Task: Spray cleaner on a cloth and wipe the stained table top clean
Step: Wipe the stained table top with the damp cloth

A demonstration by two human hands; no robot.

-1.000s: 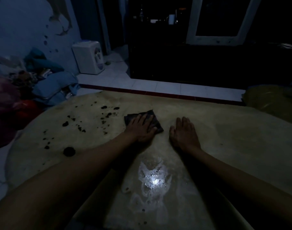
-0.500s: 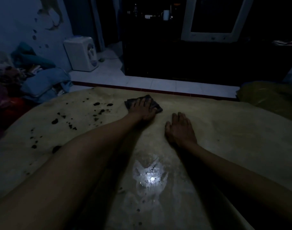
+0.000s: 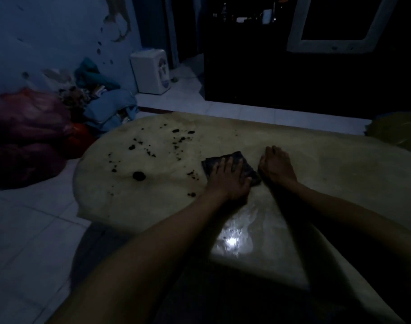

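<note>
A pale rounded table top (image 3: pixel 328 174) fills the middle of the dim view. Dark stains (image 3: pixel 139 176) are scattered over its left part. A dark folded cloth (image 3: pixel 246 166) lies flat near the table's centre. My left hand (image 3: pixel 228 181) presses on the cloth with straight, spread fingers and covers most of it. My right hand (image 3: pixel 275 167) rests flat on the bare table just right of the cloth. A wet, shiny patch (image 3: pixel 232 242) glints between my forearms.
A white appliance (image 3: pixel 152 73) stands on the tiled floor at the back left. Piled clothes and red bags (image 3: pixel 36 127) lie left of the table. A dark cabinet (image 3: pixel 293 73) runs along the back. A yellowish object (image 3: pixel 396 132) sits at the far right.
My left hand has slid the cloth back toward me, after pushing it toward the far edge half a second ago. My view has swung to the left. The right hand stayed flat on the table.
</note>
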